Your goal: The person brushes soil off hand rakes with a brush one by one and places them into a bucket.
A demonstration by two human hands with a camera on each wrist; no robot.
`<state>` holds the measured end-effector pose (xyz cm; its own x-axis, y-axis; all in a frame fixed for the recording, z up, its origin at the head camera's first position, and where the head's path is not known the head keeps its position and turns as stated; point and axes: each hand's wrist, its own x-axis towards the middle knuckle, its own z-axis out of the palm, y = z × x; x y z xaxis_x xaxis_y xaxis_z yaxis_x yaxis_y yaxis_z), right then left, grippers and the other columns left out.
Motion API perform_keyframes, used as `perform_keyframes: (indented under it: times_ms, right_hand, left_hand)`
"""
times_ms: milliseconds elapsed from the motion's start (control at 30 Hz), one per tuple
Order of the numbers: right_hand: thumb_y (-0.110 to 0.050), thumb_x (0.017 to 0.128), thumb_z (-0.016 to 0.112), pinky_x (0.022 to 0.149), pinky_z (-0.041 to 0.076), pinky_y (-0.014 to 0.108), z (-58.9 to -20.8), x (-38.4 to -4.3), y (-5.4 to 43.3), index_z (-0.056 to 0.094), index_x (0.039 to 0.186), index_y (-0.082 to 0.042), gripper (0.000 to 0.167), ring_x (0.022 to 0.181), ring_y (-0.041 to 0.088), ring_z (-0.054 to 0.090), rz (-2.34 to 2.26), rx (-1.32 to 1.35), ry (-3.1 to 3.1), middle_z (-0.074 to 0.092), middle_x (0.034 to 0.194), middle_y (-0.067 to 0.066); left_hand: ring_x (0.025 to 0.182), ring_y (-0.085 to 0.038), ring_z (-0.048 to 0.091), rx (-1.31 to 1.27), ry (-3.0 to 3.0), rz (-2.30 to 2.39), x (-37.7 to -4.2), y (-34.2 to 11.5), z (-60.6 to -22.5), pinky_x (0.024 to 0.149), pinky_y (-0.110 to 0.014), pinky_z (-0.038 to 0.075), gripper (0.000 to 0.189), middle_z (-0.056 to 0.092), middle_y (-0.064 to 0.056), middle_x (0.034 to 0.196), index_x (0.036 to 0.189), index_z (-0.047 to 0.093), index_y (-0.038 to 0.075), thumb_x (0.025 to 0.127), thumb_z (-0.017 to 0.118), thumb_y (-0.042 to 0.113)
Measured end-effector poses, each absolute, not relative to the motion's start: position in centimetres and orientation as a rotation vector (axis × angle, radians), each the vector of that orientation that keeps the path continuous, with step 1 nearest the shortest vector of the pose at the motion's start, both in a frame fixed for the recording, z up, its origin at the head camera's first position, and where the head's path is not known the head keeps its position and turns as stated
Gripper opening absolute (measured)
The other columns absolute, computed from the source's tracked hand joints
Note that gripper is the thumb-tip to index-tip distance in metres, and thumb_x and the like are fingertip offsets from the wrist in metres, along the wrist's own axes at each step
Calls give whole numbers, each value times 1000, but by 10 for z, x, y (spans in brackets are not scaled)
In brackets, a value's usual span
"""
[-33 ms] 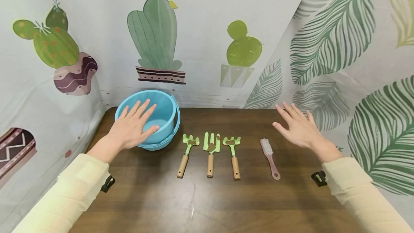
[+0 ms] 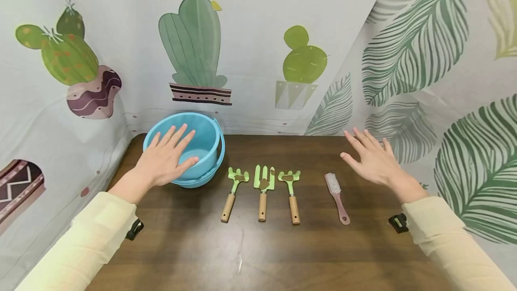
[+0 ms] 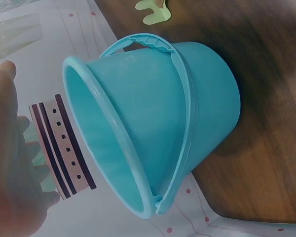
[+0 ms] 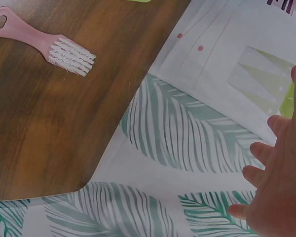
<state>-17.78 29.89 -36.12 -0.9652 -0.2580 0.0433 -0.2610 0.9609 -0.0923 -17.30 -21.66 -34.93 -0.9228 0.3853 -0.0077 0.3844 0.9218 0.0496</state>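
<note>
My left hand (image 2: 163, 158) is held in the air over the light-blue bucket (image 3: 143, 94), fingers spread and holding nothing. The bucket stands upright at the table's back left, its handle folded down along the side. My right hand (image 2: 371, 158) hovers with extended fingers at the right, above and beyond the pink brush (image 2: 338, 201) with white bristles. Between the hands lie a small green hand rake (image 2: 228, 206), a green hand fork (image 2: 263, 205) and another small hand rake (image 2: 295, 209). These three have wooden handles and brown patches on their heads.
The dark wooden table (image 2: 282, 255) ends at the back against a white cloth (image 2: 250, 57) printed with cacti and leaves. More of the same cloth hangs at both sides. A black strap piece (image 2: 399, 222) shows at the right wrist, another (image 2: 134, 229) at the left.
</note>
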Motion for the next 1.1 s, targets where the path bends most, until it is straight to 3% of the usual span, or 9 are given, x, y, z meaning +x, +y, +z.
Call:
perform_keyframes:
  times_ms: [200, 500, 833, 1100]
  right_hand:
    - [-56, 92, 35, 100, 7, 68, -362, -176, 299, 21, 147, -21, 67, 138, 39, 16, 169, 404, -3068, 19, 152, 13]
    - [-51, 92, 40, 95, 22, 64, -367, -174, 297, 27, 145, -18, 64, 134, 40, 25, 177, 405, -2985, 29, 148, 15]
    - [-47, 91, 46, 89, 32, 64, -369, -172, 297, 37, 140, -13, 60, 122, 45, 38, 257, 343, -2922, 40, 138, 17]
    - [-39, 89, 55, 85, 37, 63, -380, -166, 302, 39, 137, -8, 59, 113, 48, 43, 306, 326, -2945, 45, 129, 24]
  left_hand:
    - [140, -39, 7, 622, 3054, 61, -175, -216, -350, 107, -60, 6, 75, 7, -11, 155, 149, 11, 17, 91, 29, 62]
    - [139, -40, 10, 649, 3077, 77, -174, -219, -353, 107, -60, 7, 74, 10, -12, 154, 148, 16, 15, 91, 31, 60]
    - [134, -39, 25, 690, 3182, 89, -171, -224, -359, 105, -57, 18, 68, 24, -12, 150, 144, 30, 13, 90, 43, 53]
    - [130, -37, 32, 733, 3221, 105, -170, -225, -365, 103, -54, 24, 66, 30, -12, 147, 141, 35, 12, 90, 46, 52]
